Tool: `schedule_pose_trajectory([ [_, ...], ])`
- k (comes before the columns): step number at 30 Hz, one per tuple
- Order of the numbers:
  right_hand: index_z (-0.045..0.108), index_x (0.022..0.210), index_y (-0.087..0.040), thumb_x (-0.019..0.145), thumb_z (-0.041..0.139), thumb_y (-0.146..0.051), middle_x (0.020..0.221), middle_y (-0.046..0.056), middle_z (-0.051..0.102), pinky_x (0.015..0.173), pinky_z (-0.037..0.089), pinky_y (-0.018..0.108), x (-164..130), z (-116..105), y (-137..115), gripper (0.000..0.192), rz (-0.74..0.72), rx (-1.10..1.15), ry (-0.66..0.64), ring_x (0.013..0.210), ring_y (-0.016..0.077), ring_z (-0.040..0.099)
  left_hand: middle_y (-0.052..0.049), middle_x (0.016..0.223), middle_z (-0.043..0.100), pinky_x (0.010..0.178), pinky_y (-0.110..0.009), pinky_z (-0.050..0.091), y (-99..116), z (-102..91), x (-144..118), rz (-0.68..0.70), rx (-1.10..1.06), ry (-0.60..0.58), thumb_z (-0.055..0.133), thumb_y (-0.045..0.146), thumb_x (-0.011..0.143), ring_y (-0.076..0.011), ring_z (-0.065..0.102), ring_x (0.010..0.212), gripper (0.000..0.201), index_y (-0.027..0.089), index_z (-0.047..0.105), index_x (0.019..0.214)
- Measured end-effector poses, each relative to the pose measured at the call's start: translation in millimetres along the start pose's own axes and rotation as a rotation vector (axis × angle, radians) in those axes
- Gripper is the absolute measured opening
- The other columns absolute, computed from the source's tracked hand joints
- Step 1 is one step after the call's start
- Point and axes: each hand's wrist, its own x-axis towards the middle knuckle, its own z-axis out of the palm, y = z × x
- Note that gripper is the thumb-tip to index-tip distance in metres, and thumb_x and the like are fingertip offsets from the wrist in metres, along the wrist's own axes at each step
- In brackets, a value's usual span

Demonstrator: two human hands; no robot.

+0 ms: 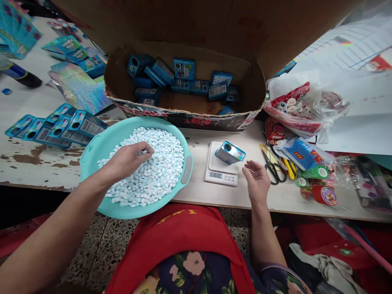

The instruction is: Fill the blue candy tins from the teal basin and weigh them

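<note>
My left hand (pixel 131 159) is over a turquoise basin (pixel 88 157) full of small white and pale blue candies (pixel 162 163). Its fingers are curled closed, and a bit of pale candy shows between them. A white digital kitchen scale (pixel 211 163) stands right of the basin, its display lit. On its platform rests a small blue box (pixel 229 153), tilted toward me, with a dark round hole at one end. Just right of the scale is my right hand (pixel 257 181), fingers apart and holding nothing.
Behind the scale, a large cardboard box (pixel 183 118) holds several blue boxes (pixel 184 68). More blue boxes (pixel 61 126) lie left of the basin. Black-handled scissors (pixel 274 169), tape (pixel 321 172) and a plastic bag (pixel 309 108) occupy the right side. The table's front edge runs close to me.
</note>
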Motion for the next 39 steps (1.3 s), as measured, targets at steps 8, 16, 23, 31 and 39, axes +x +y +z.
schedule_pose_trajectory([
  [8, 0.062, 0.106, -0.018, 0.071, 0.076, -0.042, 0.097, 0.005, 0.069, 0.086, 0.053, 0.039, 23.5, 48.5, -44.5, 0.045, -0.149, -0.125, -0.186, 0.086, 0.0188, 0.064, -0.006, 0.081, 0.070, 0.060, -0.023, 0.040, 34.3, -7.7, 23.4, 0.167, 0.261, -0.216, 0.062, 0.033, 0.072, -0.0192, 0.059, 0.071, 0.014, 0.021, 0.069, 0.073],
  [16, 0.066, 0.104, -0.021, 0.076, 0.076, -0.044, 0.092, 0.003, 0.071, 0.077, 0.054, 0.032, 5.2, 63.5, -129.0, 0.038, -0.378, -0.213, -0.510, 0.080, 0.0181, 0.064, -0.001, 0.074, 0.063, 0.064, -0.023, 0.037, 137.1, 12.5, 11.1, 0.576, 0.146, -0.466, 0.058, 0.009, 0.071, -0.0157, 0.055, 0.069, 0.016, 0.022, 0.067, 0.069],
  [23, 0.067, 0.098, -0.021, 0.075, 0.077, -0.043, 0.088, 0.000, 0.070, 0.074, 0.051, 0.028, 3.6, 74.6, -138.0, 0.033, -0.320, -0.192, -0.573, 0.077, 0.0164, 0.064, -0.002, 0.083, 0.056, 0.063, -0.026, 0.031, 142.7, 22.0, 8.6, 0.676, 0.399, -0.522, 0.049, 0.004, 0.079, -0.0157, 0.049, 0.073, 0.018, 0.019, 0.059, 0.080],
  [31, 0.067, 0.104, -0.022, 0.076, 0.077, -0.038, 0.093, 0.001, 0.071, 0.077, 0.053, 0.029, 9.2, 73.4, -134.7, 0.034, -0.336, -0.171, -0.566, 0.081, 0.0172, 0.065, -0.001, 0.081, 0.066, 0.068, -0.024, 0.039, 140.3, 23.2, 17.0, 0.681, 0.173, -0.416, 0.050, 0.007, 0.080, -0.0149, 0.057, 0.075, 0.019, 0.019, 0.064, 0.082],
  [39, 0.061, 0.104, -0.020, 0.071, 0.080, -0.039, 0.096, 0.004, 0.067, 0.078, 0.054, 0.033, 19.1, 33.4, -57.0, 0.043, -0.123, -0.082, -0.244, 0.083, 0.0175, 0.064, -0.006, 0.107, 0.071, 0.089, -0.034, 0.046, 36.4, -3.1, 6.3, 0.365, 0.423, -0.118, 0.050, 0.046, 0.089, -0.0244, 0.063, 0.100, 0.031, 0.023, 0.067, 0.102],
])
